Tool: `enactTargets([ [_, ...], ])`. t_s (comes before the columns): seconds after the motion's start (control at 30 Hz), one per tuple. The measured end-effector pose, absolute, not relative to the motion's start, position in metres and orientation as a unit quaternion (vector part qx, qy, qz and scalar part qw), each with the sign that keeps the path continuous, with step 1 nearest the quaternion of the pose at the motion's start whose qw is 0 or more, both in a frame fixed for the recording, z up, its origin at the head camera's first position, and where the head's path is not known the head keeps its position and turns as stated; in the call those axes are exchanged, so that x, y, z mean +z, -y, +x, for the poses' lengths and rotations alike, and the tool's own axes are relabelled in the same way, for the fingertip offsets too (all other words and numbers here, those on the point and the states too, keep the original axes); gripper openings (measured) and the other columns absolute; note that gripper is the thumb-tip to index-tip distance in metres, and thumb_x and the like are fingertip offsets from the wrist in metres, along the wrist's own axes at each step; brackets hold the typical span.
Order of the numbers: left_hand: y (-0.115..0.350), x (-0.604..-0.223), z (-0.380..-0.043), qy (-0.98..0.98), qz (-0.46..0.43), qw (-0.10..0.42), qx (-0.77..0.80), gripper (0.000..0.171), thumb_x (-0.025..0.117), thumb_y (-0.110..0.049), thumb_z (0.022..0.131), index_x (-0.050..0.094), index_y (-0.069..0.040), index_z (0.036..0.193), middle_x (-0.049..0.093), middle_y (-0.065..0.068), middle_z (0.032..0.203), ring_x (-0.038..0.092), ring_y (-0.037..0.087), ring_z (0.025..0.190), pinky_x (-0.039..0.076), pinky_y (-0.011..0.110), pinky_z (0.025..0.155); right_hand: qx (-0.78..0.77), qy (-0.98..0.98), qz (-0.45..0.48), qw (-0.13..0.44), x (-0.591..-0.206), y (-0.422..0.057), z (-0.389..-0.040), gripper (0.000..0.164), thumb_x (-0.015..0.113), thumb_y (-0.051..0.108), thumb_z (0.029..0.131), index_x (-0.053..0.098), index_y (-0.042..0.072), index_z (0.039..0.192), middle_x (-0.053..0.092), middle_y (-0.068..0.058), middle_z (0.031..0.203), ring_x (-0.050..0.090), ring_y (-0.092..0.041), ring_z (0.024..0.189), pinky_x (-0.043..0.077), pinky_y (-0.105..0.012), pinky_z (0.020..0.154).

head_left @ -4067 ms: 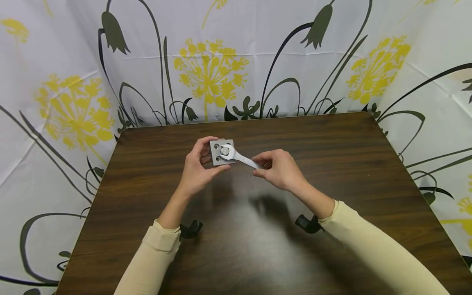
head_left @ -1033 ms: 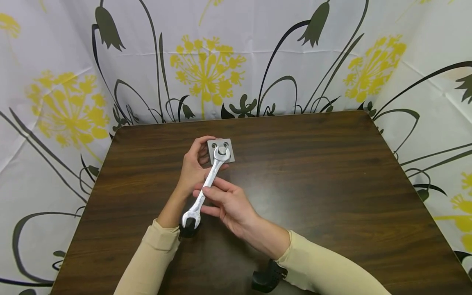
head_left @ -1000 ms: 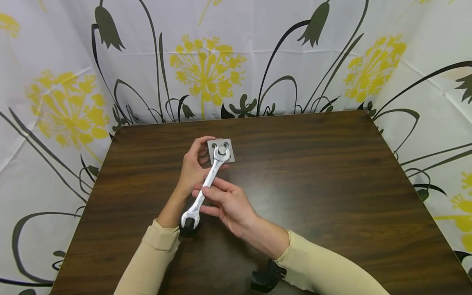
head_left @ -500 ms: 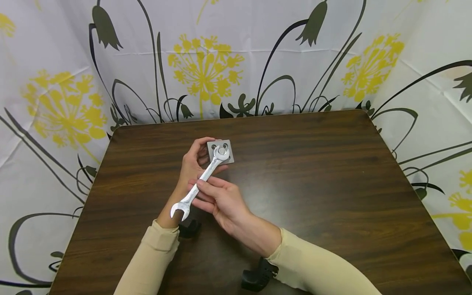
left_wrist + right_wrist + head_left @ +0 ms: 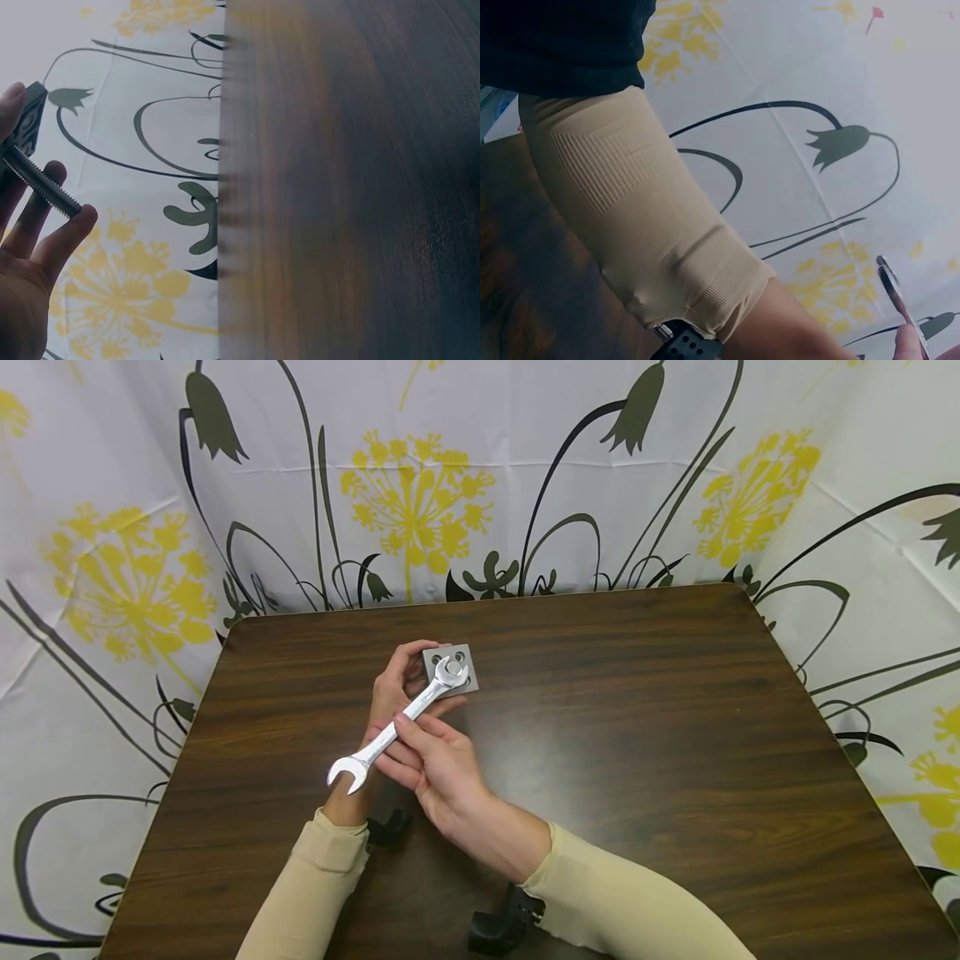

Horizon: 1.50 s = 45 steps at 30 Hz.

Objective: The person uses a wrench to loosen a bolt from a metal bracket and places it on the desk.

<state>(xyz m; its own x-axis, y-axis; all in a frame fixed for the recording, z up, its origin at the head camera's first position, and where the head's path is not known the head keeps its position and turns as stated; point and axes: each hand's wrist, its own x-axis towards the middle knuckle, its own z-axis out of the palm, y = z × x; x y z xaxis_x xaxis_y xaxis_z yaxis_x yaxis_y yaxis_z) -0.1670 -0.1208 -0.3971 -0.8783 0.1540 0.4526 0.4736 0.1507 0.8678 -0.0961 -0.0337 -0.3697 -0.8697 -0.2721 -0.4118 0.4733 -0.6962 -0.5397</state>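
Here, the left hand (image 5: 390, 695) clamps the block (image 5: 468, 661); beside it, the right hand's (image 5: 444, 770) fingers pinch the wrench (image 5: 419, 702), best held square to the bolt (image 5: 454, 667).

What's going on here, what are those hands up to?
A person has an open-ended wrench around the head of a bolt set in a grey metal block. The left hand grips the block above the dark wooden table, while the right hand holds the wrench mid-shaft. The bolt is in the block, its threaded shank sticking out the other side; the wrench's far end is free.
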Motion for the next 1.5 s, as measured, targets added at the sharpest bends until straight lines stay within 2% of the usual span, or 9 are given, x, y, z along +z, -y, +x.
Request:
enactTargets([
  [0.33, 0.120, -0.399, -0.168, 0.744, -0.216, 0.141, -0.616, 0.070, 0.083, 0.018, 0.064, 0.049, 0.011, 0.125, 0.066, 0.023, 0.114, 0.066, 0.032, 0.100, 0.056, 0.027, 0.080, -0.912, -0.322, 0.156, 0.201, -0.371, 0.037, -0.093, 0.025, 0.060, 0.009, 0.098, 0.063, -0.004, 0.119, 0.069, -0.022, 0.107, 0.070, -0.025, 0.094, 0.056, -0.036, 0.081],
  [0.9, 0.119, -0.399, -0.167, 0.738, -0.208, 0.136, -0.627, 0.070, 0.082, 0.020, 0.064, 0.048, 0.011, 0.126, 0.065, 0.024, 0.116, 0.066, 0.021, 0.101, 0.055, 0.025, 0.080, -0.918, -0.313, 0.154, 0.188, -0.372, 0.041, -0.089, 0.027, 0.059, 0.008, 0.098, 0.063, -0.005, 0.122, 0.069, -0.023, 0.108, 0.070, -0.025, 0.095, 0.055, -0.036, 0.081],
  [1.13, 0.120, -0.402, -0.168, 0.731, -0.213, 0.133, -0.635, 0.070, 0.082, 0.019, 0.065, 0.048, 0.011, 0.126, 0.064, 0.024, 0.118, 0.066, 0.021, 0.101, 0.056, 0.024, 0.079, -0.912, -0.333, 0.153, 0.185, -0.373, 0.036, -0.094, 0.027, 0.059, 0.007, 0.098, 0.062, -0.006, 0.121, 0.069, -0.023, 0.108, 0.070, -0.024, 0.094, 0.055, -0.040, 0.083],
  [1.5, 0.128, -0.400, -0.169, 0.735, -0.202, 0.112, -0.638, 0.071, 0.084, 0.014, 0.066, 0.049, 0.006, 0.128, 0.065, 0.020, 0.120, 0.066, 0.021, 0.105, 0.055, 0.034, 0.086, -0.877, -0.412, 0.120, 0.216, -0.386, 0.013, -0.093, 0.026, 0.064, 0.011, 0.095, 0.066, -0.004, 0.117, 0.073, -0.017, 0.099, 0.071, -0.020, 0.089, 0.059, -0.031, 0.071],
])
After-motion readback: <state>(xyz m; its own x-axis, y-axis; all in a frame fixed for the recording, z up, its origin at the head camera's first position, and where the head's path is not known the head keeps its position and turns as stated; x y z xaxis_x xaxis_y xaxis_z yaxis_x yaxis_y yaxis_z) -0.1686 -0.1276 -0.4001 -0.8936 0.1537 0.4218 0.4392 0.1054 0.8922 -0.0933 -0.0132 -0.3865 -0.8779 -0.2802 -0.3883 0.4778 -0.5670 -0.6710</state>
